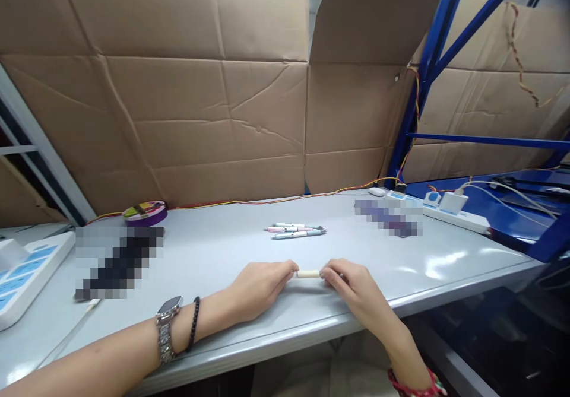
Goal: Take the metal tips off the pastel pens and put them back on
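Note:
Just above the table's front edge, a cream-coloured pen (309, 274) lies level between my two hands. My left hand (262, 290) pinches its left end between thumb and fingers. At the other end, the fingertips of my right hand (351, 287) are closed on it. Only the pale middle of the barrel shows; both tips are hidden by my fingers. Behind my hands, several slim pens (297, 231) in white, pink and grey-blue lie together on the table.
The grey-white table (214, 243) backs onto cardboard sheets (187, 106). Purple tape roll (145, 213) sits back left, near a blurred dark object (120, 263). Power strips (454, 214) lie right and left (33, 272). Another blurred item (387, 218) and a white mouse (376, 191) are back right.

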